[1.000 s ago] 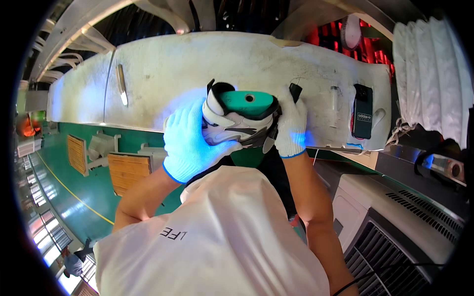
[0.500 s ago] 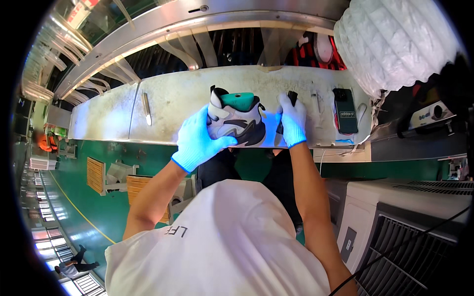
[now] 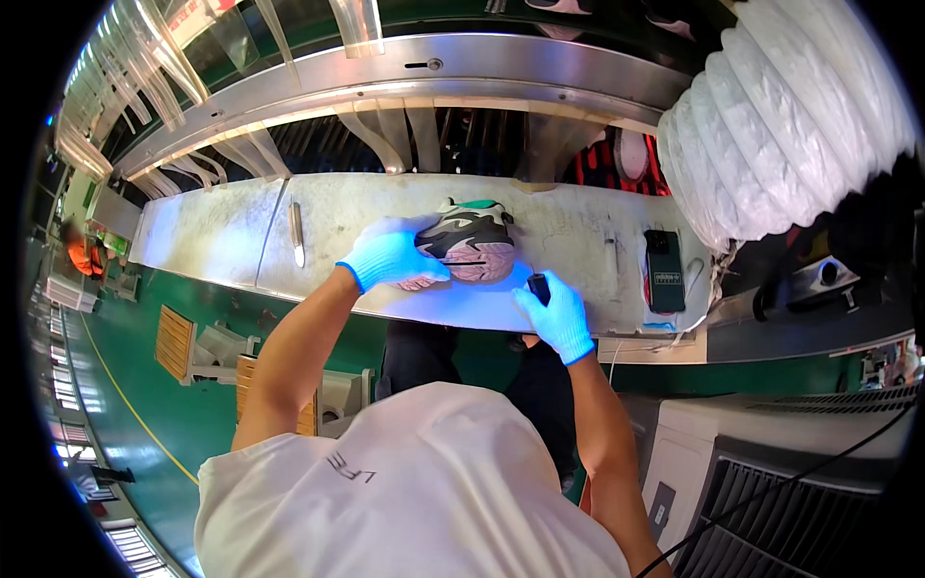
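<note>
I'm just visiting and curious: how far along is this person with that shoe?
The sneaker looks fully assembled, its pinkish sole turned toward the person. In hand: the left hand steadies it on the workbench while the right hand aims a small dark torch-like tool, casting bluish light. What remains cannot be told from this view.

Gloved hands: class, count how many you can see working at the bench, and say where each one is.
2. The left hand rests on the sneaker lying on the grey bench. The right hand is nearer the bench's front edge, holding a small dark tool. None other shows.
</note>
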